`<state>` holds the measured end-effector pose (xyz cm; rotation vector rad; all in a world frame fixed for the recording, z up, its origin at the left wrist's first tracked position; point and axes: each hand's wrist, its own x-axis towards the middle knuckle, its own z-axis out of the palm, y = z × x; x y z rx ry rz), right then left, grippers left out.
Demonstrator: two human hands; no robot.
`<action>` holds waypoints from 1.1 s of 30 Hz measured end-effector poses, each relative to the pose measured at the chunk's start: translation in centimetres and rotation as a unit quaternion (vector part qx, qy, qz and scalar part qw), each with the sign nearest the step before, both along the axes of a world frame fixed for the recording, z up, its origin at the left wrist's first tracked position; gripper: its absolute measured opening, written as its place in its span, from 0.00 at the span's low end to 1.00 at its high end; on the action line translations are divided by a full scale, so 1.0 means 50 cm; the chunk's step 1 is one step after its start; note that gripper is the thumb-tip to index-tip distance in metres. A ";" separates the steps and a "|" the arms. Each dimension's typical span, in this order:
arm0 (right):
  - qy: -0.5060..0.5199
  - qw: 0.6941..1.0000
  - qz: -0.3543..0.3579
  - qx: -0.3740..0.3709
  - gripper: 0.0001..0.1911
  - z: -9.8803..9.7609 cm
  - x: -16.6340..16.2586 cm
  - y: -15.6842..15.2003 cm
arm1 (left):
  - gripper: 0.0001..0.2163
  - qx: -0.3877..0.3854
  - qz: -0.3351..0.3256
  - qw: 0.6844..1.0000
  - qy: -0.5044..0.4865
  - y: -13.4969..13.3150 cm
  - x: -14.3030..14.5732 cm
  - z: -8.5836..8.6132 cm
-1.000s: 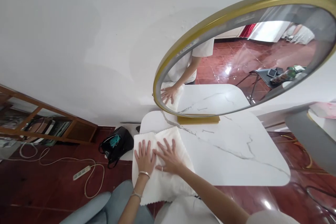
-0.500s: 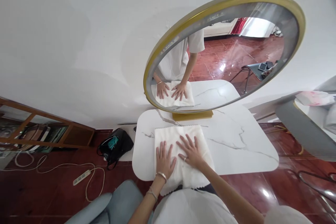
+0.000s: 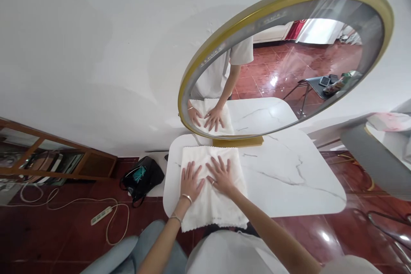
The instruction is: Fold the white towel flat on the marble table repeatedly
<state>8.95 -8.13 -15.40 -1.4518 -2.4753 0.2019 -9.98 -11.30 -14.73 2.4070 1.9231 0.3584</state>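
A white cloth (image 3: 212,212) with scalloped edges lies spread on the white marble-patterned table (image 3: 289,180), its near end hanging over the front edge. Flat on its left part rests my left hand (image 3: 190,182), fingers apart, with bracelets at the wrist. My right hand (image 3: 221,176) presses flat on the middle of the cloth, fingers spread and a ring on one of them. Neither hand grips anything. Just behind the cloth stands a round mirror with a gold frame (image 3: 272,6) on a gold base (image 3: 237,141). Both hands and the cloth show in its glass.
Left of the table, a black bag (image 3: 149,184) sits low near the wall. A power strip (image 3: 101,215) and its cable lie on the red tiled floor. A grey-blue chair (image 3: 150,244) is close at my left. A grey piece of furniture (image 3: 372,154) stands at the right.
Both hands and the cloth under them have shifted left and toward the mirror across the table. The fingers stay flat and spread. My view has shifted slightly too.
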 end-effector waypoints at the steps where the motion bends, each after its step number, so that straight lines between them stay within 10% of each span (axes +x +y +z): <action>1: 0.009 1.000 0.013 -0.006 0.29 -0.001 -0.026 -0.001 | 0.24 0.002 0.011 1.000 0.005 -0.010 -0.025 0.000; 11: 0.067 0.989 0.128 -0.030 0.29 0.007 -0.139 -0.043 | 0.23 0.030 0.099 0.993 0.055 -0.123 -0.131 0.001; 24: 0.045 0.998 0.033 -0.015 0.24 0.014 -0.130 0.136 | 0.25 -0.005 0.115 0.993 0.006 0.121 -0.076 0.009; 33: 0.018 0.998 0.067 0.006 0.27 0.013 0.013 0.063 | 0.26 0.002 0.044 0.999 -0.013 0.053 0.012 0.001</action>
